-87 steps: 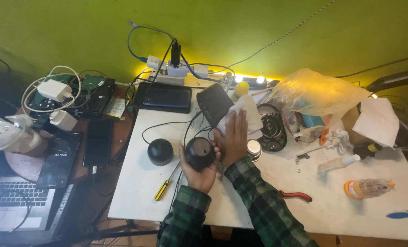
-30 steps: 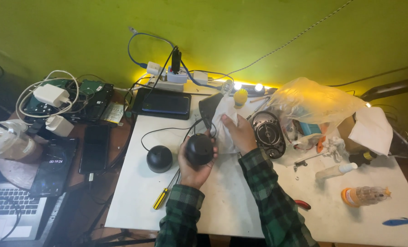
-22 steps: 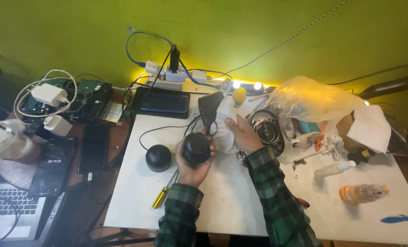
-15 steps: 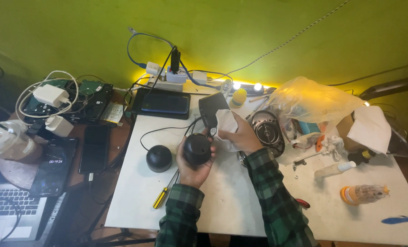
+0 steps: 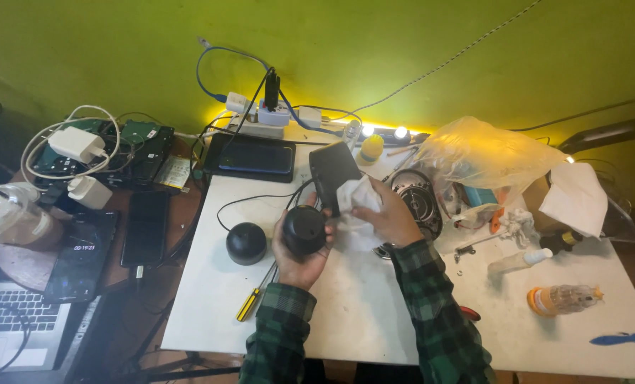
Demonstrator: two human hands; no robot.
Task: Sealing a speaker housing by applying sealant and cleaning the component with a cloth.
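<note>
My left hand (image 5: 297, 259) grips a round black speaker-like part (image 5: 304, 230) above the white table (image 5: 346, 313). My right hand (image 5: 387, 217) holds a crumpled white cloth (image 5: 354, 203) pressed close to that part, just to its right. A second round black part (image 5: 246, 243) with a thin black cable sits on the table to the left of my left hand. A yellow-handled screwdriver (image 5: 250, 302) lies below it, near my left sleeve.
A black box (image 5: 331, 171) and a dark tablet (image 5: 253, 158) lie behind my hands, with a power strip (image 5: 264, 117) at the wall. A clear plastic bag (image 5: 488, 153), small bottles (image 5: 563, 299) and tools crowd the right. Phones (image 5: 146, 227) and a laptop (image 5: 18, 327) lie left.
My right hand reached toward the back right, picked up the white cloth, and brought it back next to the black part in my left hand.
</note>
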